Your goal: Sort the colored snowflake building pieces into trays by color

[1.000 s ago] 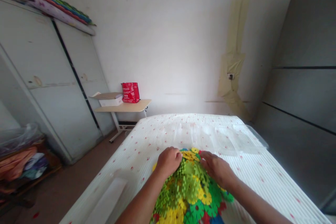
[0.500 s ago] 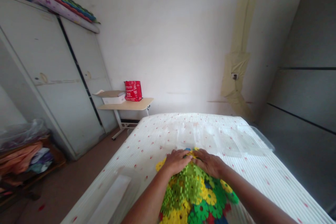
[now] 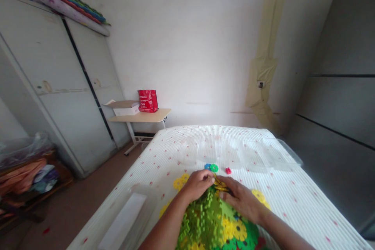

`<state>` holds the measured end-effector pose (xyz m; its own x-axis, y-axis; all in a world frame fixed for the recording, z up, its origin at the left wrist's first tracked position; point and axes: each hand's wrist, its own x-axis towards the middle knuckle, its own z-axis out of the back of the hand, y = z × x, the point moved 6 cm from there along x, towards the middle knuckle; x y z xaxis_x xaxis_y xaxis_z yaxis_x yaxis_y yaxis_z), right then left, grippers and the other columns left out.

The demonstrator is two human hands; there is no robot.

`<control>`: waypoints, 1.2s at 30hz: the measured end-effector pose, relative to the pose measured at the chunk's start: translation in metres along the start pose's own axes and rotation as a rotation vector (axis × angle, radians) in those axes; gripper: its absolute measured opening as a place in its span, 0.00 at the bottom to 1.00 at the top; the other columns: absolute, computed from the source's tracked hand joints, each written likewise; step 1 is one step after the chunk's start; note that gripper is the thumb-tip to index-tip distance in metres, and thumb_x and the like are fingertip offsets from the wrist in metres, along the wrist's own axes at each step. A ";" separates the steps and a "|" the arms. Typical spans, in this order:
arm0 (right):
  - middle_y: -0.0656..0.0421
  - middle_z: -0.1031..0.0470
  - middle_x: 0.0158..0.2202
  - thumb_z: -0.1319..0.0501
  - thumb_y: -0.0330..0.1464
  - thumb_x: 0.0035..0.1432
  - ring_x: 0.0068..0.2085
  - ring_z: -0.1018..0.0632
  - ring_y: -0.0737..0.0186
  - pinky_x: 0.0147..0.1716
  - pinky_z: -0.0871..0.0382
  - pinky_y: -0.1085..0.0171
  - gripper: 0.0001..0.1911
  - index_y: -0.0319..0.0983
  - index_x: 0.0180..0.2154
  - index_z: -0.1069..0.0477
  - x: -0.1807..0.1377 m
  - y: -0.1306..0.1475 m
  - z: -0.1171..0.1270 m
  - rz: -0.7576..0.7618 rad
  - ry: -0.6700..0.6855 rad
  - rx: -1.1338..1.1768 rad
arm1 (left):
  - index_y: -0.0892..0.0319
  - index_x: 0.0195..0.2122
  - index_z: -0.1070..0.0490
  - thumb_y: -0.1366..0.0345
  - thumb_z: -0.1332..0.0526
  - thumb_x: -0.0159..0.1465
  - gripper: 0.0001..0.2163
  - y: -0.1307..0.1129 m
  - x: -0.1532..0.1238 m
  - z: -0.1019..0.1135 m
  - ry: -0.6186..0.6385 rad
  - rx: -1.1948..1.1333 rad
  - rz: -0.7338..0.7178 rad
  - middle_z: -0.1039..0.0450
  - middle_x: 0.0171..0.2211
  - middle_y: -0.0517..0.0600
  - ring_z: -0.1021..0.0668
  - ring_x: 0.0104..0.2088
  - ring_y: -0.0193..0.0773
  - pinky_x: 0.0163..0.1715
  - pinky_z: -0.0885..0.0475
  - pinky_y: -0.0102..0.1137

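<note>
A heap of notched plastic snowflake discs, mostly light-green pieces (image 3: 202,218) with yellow discs (image 3: 231,228) and dark green ones, lies in front of me on the bed. My right hand (image 3: 241,199) curls around a few yellow snowflake discs (image 3: 220,184) at the heap's far end. My left hand (image 3: 199,184) has its thumb and fingers bent together against the same yellow discs, its fingertips partly hidden. Just beyond my hands are a green disc (image 3: 214,168), a blue disc (image 3: 207,166) and a small red piece (image 3: 228,170).
Clear plastic trays (image 3: 246,154) lie across the far part of the white dotted bedspread (image 3: 164,150). At the left edge sits a clear container with a white strip (image 3: 124,220). Loose yellow discs flank the heap. A small table (image 3: 152,116) with a red bag (image 3: 148,100) stands beyond.
My hands have gone from lying over the heap's far end to curling around yellow discs. The green disc and red piece beyond them now show, and yellow discs show at both sides.
</note>
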<state>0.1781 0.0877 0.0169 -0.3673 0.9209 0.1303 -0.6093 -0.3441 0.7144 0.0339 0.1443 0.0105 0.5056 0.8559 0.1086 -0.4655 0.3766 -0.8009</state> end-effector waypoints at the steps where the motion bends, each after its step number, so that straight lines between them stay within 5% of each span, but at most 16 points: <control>1: 0.53 0.33 0.55 0.46 0.47 0.56 0.54 0.32 0.53 0.54 0.39 0.55 0.29 0.43 0.57 0.40 -0.003 0.000 0.000 -0.009 -0.016 0.020 | 0.59 0.39 0.27 0.58 0.46 0.59 0.14 0.001 0.000 0.001 -0.033 -0.022 -0.007 0.24 0.37 0.47 0.25 0.38 0.36 0.39 0.32 0.27; 10: 0.53 0.34 0.56 0.42 0.45 0.53 0.54 0.31 0.50 0.52 0.36 0.53 0.33 0.44 0.58 0.42 -0.032 0.010 0.025 0.003 -0.042 0.011 | 0.57 0.35 0.27 0.61 0.48 0.60 0.12 -0.017 -0.021 0.017 -0.188 0.223 -0.044 0.27 0.41 0.51 0.27 0.45 0.37 0.48 0.36 0.27; 16: 0.52 0.31 0.53 0.42 0.49 0.50 0.50 0.27 0.48 0.47 0.31 0.53 0.32 0.45 0.56 0.37 -0.070 -0.062 0.061 -0.160 -0.117 -0.303 | 0.54 0.43 0.28 0.47 0.47 0.57 0.21 0.002 -0.050 0.035 -0.129 0.479 0.257 0.31 0.49 0.53 0.32 0.52 0.46 0.50 0.39 0.34; 21: 0.48 0.28 0.49 0.40 0.50 0.47 0.46 0.25 0.47 0.42 0.29 0.53 0.36 0.42 0.56 0.37 -0.071 -0.107 0.055 -0.268 -0.105 -0.288 | 0.48 0.55 0.38 0.37 0.50 0.53 0.32 0.024 -0.053 0.029 -0.063 0.349 0.456 0.41 0.59 0.51 0.41 0.60 0.54 0.54 0.45 0.44; 27: 0.49 0.31 0.52 0.37 0.51 0.42 0.51 0.29 0.46 0.49 0.34 0.52 0.41 0.41 0.56 0.38 -0.029 -0.066 0.016 -0.316 -0.025 -0.060 | 0.49 0.59 0.43 0.37 0.46 0.49 0.37 0.013 -0.040 0.008 0.026 0.260 0.410 0.43 0.60 0.53 0.44 0.61 0.56 0.56 0.47 0.47; 36: 0.55 0.27 0.49 0.37 0.43 0.44 0.48 0.27 0.51 0.47 0.33 0.54 0.33 0.40 0.53 0.36 -0.001 -0.017 -0.006 -0.237 0.071 0.439 | 0.49 0.59 0.43 0.56 0.35 0.45 0.38 0.007 -0.028 -0.005 0.048 0.152 0.371 0.40 0.58 0.51 0.37 0.57 0.52 0.54 0.40 0.39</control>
<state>0.1848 0.0914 0.0006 -0.3105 0.9446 -0.1068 -0.3342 -0.0033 0.9425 0.0200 0.1210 -0.0005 0.3143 0.9276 -0.2019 -0.7232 0.0962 -0.6839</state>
